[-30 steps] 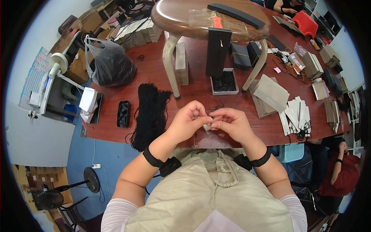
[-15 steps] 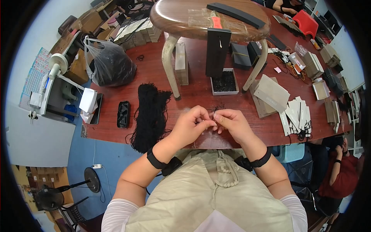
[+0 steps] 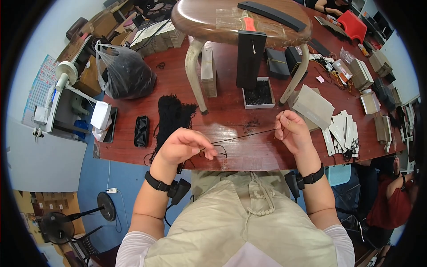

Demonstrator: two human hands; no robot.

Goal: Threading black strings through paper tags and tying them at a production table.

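A thin black cord [image 3: 244, 136] runs stretched between my two hands above the near part of the table. My left hand [image 3: 184, 146] pinches one end, with a loose loop of cord hanging by its fingertips. The other end sits in the closed fingertips of my right hand [image 3: 291, 131]. Beside and partly behind my left hand lies a thick bundle of black cords [image 3: 171, 118]. Small black scraps [image 3: 251, 126] are scattered on the tabletop just beyond the stretched cord.
A wooden-topped stool [image 3: 213, 18] stands on the red-brown table [image 3: 222, 115], a black panel [image 3: 251, 60] hanging at its front edge. Below is a white box of black bits [image 3: 259, 106]. Cardboard pieces [image 3: 313, 107] and white tags [image 3: 342, 133] lie right; a black tray [image 3: 141, 131] lies left.
My hands, close together before, have drawn apart to left and right. The black cord is now pulled out in a line between them.
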